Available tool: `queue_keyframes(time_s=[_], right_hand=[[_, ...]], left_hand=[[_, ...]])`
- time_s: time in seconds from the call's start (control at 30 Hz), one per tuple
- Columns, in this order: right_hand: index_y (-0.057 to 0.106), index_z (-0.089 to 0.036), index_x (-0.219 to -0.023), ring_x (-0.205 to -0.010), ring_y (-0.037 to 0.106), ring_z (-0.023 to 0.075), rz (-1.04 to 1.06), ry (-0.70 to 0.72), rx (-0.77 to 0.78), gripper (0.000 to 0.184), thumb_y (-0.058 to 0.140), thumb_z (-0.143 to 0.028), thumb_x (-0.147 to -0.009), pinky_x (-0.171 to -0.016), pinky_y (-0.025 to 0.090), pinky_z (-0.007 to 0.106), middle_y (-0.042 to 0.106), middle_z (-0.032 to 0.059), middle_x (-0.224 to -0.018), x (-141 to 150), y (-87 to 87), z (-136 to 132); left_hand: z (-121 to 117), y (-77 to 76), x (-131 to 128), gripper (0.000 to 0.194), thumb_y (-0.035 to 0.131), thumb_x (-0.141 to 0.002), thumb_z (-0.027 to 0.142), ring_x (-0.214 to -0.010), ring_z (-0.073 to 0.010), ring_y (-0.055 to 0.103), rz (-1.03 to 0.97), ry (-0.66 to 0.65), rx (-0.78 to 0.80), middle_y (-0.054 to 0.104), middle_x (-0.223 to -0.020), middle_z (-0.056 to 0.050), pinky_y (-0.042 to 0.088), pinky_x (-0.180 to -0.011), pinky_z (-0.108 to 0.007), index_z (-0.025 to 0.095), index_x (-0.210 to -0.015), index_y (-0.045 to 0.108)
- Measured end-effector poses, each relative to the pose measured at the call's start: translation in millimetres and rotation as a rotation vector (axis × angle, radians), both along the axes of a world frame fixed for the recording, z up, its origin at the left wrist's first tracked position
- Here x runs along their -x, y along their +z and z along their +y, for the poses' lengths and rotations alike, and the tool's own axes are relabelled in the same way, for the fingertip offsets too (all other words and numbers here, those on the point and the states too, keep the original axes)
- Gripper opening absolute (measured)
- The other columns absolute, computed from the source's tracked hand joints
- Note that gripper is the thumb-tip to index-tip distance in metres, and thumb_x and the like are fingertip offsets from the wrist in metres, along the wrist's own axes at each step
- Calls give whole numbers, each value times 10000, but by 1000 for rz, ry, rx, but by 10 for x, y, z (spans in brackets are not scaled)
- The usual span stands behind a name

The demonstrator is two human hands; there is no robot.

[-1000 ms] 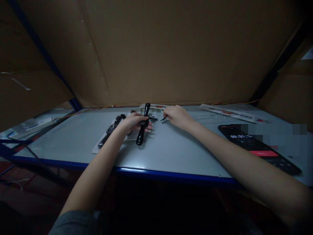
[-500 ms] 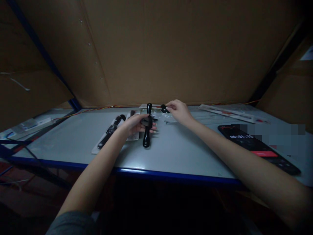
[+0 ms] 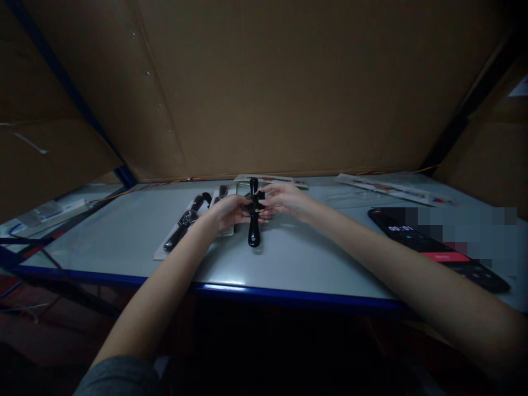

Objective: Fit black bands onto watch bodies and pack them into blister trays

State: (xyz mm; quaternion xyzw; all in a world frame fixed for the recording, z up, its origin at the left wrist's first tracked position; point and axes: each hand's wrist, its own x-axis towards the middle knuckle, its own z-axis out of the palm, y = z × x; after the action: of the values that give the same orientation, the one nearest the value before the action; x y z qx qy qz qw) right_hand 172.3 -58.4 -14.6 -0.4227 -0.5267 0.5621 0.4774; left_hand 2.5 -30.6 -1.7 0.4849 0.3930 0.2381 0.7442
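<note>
My left hand (image 3: 231, 212) grips the middle of a glossy black tap wrench (image 3: 254, 234), which stands lengthwise above the table. My right hand (image 3: 285, 200) meets it from the other side, fingertips at the wrench's central block. Those fingers pinch a small black knob (image 3: 260, 194) against the block, though the fingers partly hide the join. A second black tool (image 3: 180, 230) lies on a white packaging card (image 3: 165, 254) to the left of my left hand.
A clear plastic bag (image 3: 245, 188) lies behind the wrench. A phone (image 3: 412, 235) showing a timer rests at the right on the pale table (image 3: 289, 258), which has a blue front edge. Cardboard walls (image 3: 264, 93) rise behind, and a packaged strip (image 3: 383, 185) lies at the back right.
My right hand has moved left and toward me, carrying the small black knob from behind to the wrench's central block. The wrench has shifted slightly right.
</note>
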Motion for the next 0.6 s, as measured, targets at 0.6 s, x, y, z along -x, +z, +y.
queue_keyframes(time_s=[0.6], right_hand=[[584, -156, -828, -526, 580, 129, -86, -41, -22, 189, 630, -154, -645, -549, 443, 273, 620, 33, -600, 26, 34, -15]], left_hand=[[-9, 10, 1, 334, 360, -821, 137, -783, -217, 668, -104, -11, 110, 680, -834, -150, 498, -783, -395, 37, -1093, 526]])
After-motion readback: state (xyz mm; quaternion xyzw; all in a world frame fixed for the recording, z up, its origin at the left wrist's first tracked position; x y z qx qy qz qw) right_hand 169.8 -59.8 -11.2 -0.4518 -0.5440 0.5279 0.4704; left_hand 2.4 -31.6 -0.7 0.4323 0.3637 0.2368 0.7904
